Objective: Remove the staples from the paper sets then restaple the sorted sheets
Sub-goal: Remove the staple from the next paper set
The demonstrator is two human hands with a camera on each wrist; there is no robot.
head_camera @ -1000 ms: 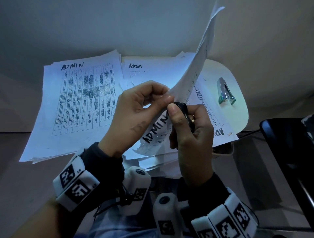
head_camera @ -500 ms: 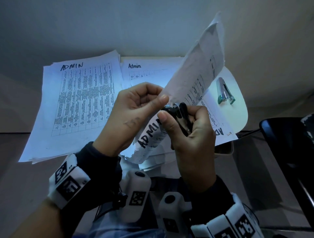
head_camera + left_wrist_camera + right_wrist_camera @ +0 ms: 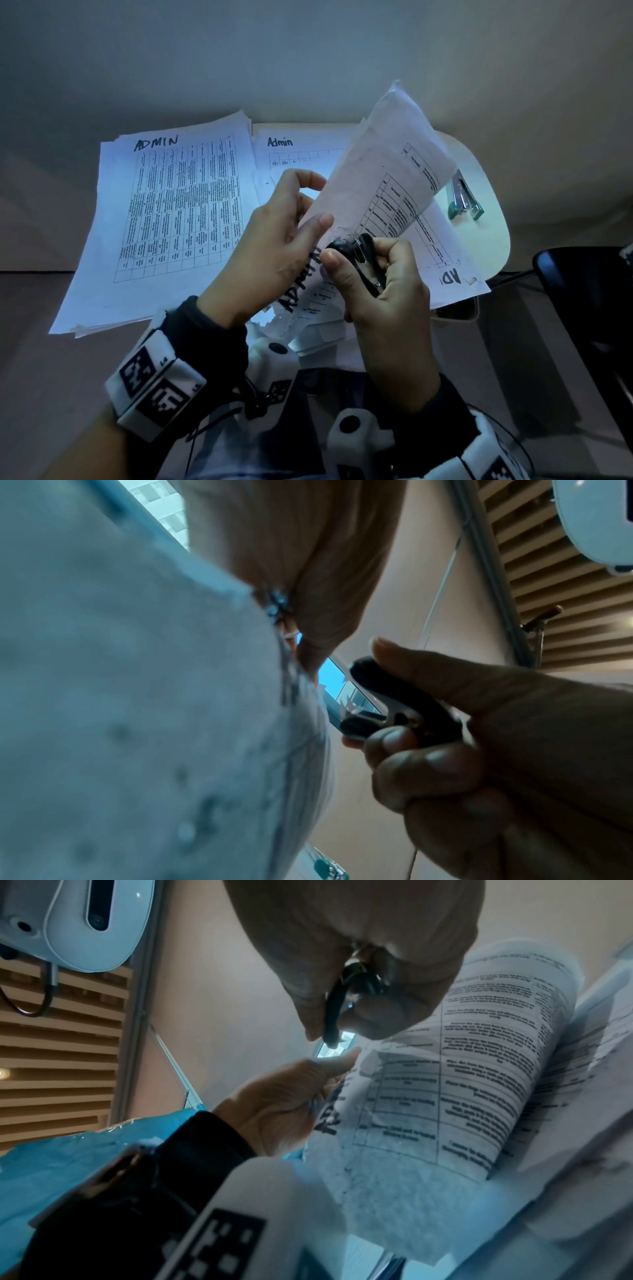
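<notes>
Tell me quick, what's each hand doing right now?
Left hand: pinching the raised white printed paper set.
Right hand: gripping the black claw staple remover.

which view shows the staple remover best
The left wrist view: the staple remover is close and side-on in the right hand, black handles and metal jaws plain. The head view shows it smaller, at the paper set. The right wrist view shows only a dark edge.

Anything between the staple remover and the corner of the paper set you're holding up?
Nothing visible. The staple remover in the right hand sits at the held paper set corner, beside the left hand thumb.
</notes>
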